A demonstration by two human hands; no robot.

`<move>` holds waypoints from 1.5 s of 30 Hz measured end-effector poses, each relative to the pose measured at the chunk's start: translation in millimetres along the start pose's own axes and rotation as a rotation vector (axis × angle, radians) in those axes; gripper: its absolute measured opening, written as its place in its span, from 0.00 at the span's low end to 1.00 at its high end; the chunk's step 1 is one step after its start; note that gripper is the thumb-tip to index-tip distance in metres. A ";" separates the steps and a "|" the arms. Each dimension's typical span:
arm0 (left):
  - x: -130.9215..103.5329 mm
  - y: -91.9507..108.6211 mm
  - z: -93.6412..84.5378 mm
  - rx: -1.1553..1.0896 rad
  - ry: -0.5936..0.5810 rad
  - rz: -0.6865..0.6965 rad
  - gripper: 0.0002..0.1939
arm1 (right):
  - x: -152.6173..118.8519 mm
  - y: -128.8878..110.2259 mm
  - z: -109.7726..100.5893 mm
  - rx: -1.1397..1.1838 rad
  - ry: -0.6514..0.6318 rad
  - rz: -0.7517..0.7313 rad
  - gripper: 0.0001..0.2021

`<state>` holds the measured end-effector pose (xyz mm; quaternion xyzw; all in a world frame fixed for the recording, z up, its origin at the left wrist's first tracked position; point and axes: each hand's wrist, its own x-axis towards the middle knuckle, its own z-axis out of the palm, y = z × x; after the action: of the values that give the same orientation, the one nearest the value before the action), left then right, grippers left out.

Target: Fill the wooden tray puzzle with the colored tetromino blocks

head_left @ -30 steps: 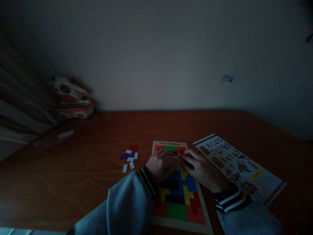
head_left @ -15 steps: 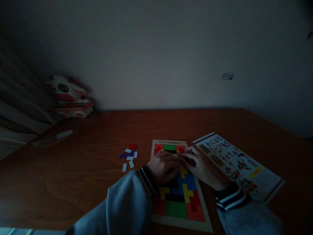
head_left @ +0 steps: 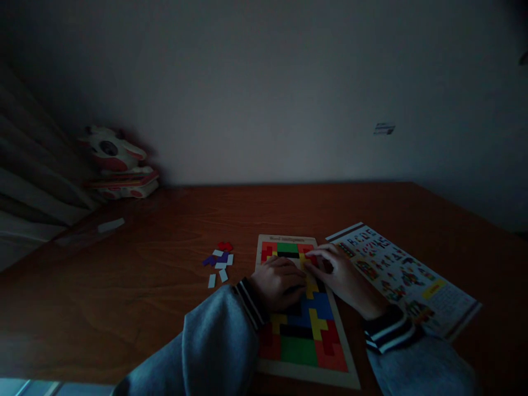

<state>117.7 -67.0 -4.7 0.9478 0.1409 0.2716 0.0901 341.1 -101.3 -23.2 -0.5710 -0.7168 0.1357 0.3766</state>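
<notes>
A wooden tray puzzle with red, green, yellow, blue and black block pieces lies before me. My left hand rests palm down across its left and middle part, fingers stretched out and covering several pieces. My right hand reaches over the board's right edge. Its thumb and forefinger are a little apart, with their tips at a yellow piece and the red pieces near the top right. Whatever lies beneath my left palm is hidden.
Loose purple, white and red pieces lie left of the board. A printed pattern sheet lies to the right, partly beside my right sleeve. At the back left stands a cow-shaped toy. A wall rises behind the table.
My right hand has drawn slightly away from my left, and its thumb and forefinger have parted. My left hand stays on the board, a little flatter.
</notes>
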 end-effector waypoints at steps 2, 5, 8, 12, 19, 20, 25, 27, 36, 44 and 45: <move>0.2 1.5 -1.3 0.005 -0.014 -0.007 0.11 | -0.1 1.9 1.7 -0.003 0.009 0.005 0.10; 1.1 3.9 -2.3 0.020 -0.013 -0.010 0.10 | 0.7 4.2 2.0 0.031 0.018 0.021 0.10; 2.6 5.5 -4.8 0.040 0.025 -0.016 0.10 | 1.8 4.5 -0.5 0.073 0.050 0.037 0.11; -2.0 0.4 -21.0 0.083 0.116 -0.034 0.10 | 2.4 3.6 -4.9 0.076 0.140 0.052 0.14; -72.1 -43.0 -84.4 0.235 0.163 -0.208 0.13 | 2.2 5.9 -8.0 0.057 0.195 0.069 0.15; -86.4 -49.9 -92.4 0.251 0.135 -0.258 0.17 | 2.1 6.1 -7.9 0.062 0.198 0.070 0.15; -138.3 -74.2 -110.2 0.256 -0.137 -0.405 0.35 | 1.8 6.7 -6.5 0.087 0.207 0.063 0.15; -145.5 -79.3 -108.3 0.256 -0.171 -0.428 0.29 | 2.0 6.9 -5.9 0.086 0.216 0.064 0.15; -135.7 -73.4 -102.5 0.298 -0.065 -0.317 0.15 | 2.6 2.2 -8.6 0.076 0.218 0.065 0.15; -130.9 -65.1 -101.5 0.232 -0.052 -0.330 0.14 | 2.6 4.0 -7.0 0.087 0.230 0.048 0.16; -130.0 -64.8 -100.8 0.234 -0.045 -0.343 0.14 | 2.7 4.1 -6.7 0.094 0.224 0.045 0.15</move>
<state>-56.6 -37.5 -0.1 0.9197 0.3289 0.2126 0.0275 348.5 -99.2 -20.2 -0.5802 -0.6502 0.1130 0.4773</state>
